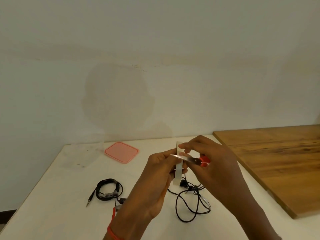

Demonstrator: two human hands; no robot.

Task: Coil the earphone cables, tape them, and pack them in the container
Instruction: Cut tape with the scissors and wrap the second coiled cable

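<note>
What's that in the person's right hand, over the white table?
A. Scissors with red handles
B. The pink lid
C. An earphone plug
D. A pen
A: the right hand grips scissors with red handles, their blades laid across the strip of tape that the left hand holds; the pink lid lies apart on the table.

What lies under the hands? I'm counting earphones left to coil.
A loose black earphone cable lies on the table beneath the left hand and right hand. They cover its upper part; anything more there is hidden.
</note>
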